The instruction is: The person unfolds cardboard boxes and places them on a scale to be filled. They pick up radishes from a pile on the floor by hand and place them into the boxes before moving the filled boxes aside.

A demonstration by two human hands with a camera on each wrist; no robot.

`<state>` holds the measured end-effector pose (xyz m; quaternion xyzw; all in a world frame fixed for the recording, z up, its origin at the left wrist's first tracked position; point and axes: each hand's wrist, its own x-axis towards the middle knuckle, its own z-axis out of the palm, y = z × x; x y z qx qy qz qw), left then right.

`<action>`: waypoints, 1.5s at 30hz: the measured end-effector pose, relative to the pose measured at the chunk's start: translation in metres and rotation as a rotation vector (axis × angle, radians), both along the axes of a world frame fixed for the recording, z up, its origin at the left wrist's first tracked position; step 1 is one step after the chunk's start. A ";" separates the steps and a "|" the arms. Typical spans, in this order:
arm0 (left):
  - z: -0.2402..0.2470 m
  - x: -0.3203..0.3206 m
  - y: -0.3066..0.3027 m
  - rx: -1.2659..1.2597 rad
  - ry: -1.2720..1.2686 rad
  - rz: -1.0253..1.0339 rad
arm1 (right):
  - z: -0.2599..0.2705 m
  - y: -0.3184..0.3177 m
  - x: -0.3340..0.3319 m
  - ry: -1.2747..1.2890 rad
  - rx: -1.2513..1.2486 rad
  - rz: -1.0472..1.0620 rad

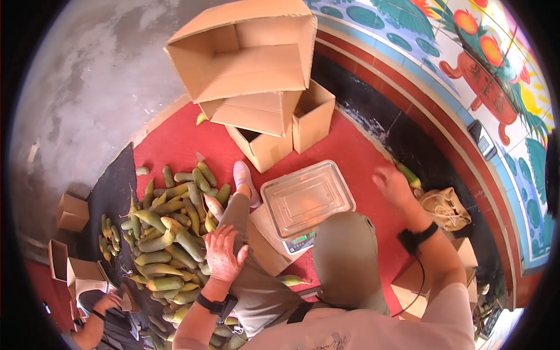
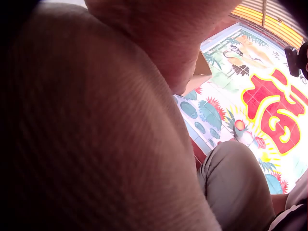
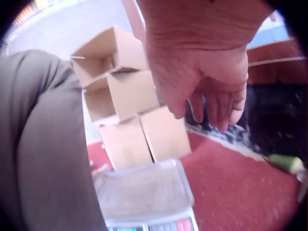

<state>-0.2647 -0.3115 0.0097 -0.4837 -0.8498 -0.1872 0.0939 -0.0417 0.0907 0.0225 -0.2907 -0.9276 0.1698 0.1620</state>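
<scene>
Left hand (image 1: 223, 254) lay on leg (image 1: 268, 297), fingers extended; right hand (image 1: 392, 184) hung empty, fingers loose. Plastic bin (image 1: 308, 198) sat on scale (image 1: 299, 242), near right knee (image 1: 345, 251). Clean reading likely needed bin centred, hands clear.

We count two bare hands on the wearer, a left hand (image 1: 224, 254) and a right hand (image 1: 392, 184), and one other person (image 1: 108, 326). We make it four cardboard boxes (image 1: 251, 73) in the stack, one plastic tub (image 1: 306, 198), one scale (image 1: 301, 240) and one cloth bag (image 1: 446, 209). The heap of green vegetables (image 1: 154, 258) runs to dozens, too overlapped for us to tally exactly.
</scene>
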 end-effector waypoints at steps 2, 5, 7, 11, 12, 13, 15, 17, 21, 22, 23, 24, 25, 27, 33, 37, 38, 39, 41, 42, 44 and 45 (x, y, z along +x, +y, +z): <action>0.000 0.001 0.000 0.007 0.004 0.010 | 0.042 0.009 -0.063 0.202 -0.049 0.089; 0.001 0.002 0.000 0.020 -0.001 0.021 | 0.083 0.023 -0.149 0.403 -0.127 0.133; 0.001 0.002 0.000 0.006 -0.015 0.021 | 0.100 0.043 -0.203 0.404 -0.184 0.083; 0.004 0.003 -0.002 0.041 -0.035 0.030 | 0.111 0.067 -0.282 0.489 -0.255 0.017; 0.003 0.002 -0.003 0.045 -0.032 0.039 | 0.108 0.070 -0.294 0.486 -0.275 -0.004; 0.002 0.000 -0.005 0.044 -0.032 0.052 | 0.104 0.076 -0.304 0.483 -0.292 -0.025; -0.001 -0.002 -0.009 0.058 -0.043 0.066 | 0.105 0.080 -0.312 0.486 -0.223 -0.132; -0.004 -0.005 -0.012 0.073 -0.049 0.079 | 0.108 0.084 -0.312 0.484 -0.105 -0.227; -0.004 -0.007 -0.015 0.106 -0.039 0.083 | 0.116 0.102 -0.288 0.599 -0.112 -0.264; -0.004 -0.008 -0.015 0.114 -0.030 0.082 | 0.124 0.100 -0.275 0.640 -0.264 -0.234; -0.004 -0.007 -0.015 0.123 -0.024 0.078 | 0.129 0.100 -0.259 0.676 -0.414 -0.206; -0.003 -0.007 -0.015 0.130 -0.028 0.083 | 0.130 0.101 -0.242 0.744 -0.506 -0.146; -0.005 -0.007 -0.016 0.141 -0.032 0.084 | 0.130 0.103 -0.225 0.813 -0.598 -0.082; -0.001 -0.007 -0.015 0.166 0.002 0.074 | 0.147 0.076 -0.178 0.819 -0.691 -0.087; -0.006 -0.004 -0.014 0.184 0.007 0.089 | 0.159 0.075 -0.038 0.727 -0.634 -0.194; -0.008 -0.003 -0.014 0.134 -0.027 0.104 | 0.154 0.110 0.052 0.601 -0.647 -0.238; -0.007 -0.002 -0.013 0.142 -0.017 0.099 | 0.165 0.101 0.066 0.552 -0.604 -0.257; -0.007 -0.002 -0.012 0.148 -0.007 0.101 | 0.173 0.095 0.076 0.503 -0.562 -0.273; -0.006 -0.001 -0.010 0.149 0.004 0.093 | 0.177 0.090 0.088 0.439 -0.547 -0.290; -0.007 -0.001 -0.010 0.135 0.008 0.095 | 0.178 0.088 0.094 0.390 -0.528 -0.304; -0.008 -0.001 -0.009 0.133 0.022 0.092 | 0.176 0.089 0.099 0.333 -0.510 -0.318; -0.007 0.000 -0.008 0.125 0.032 0.093 | 0.173 0.092 0.098 0.225 -0.468 -0.294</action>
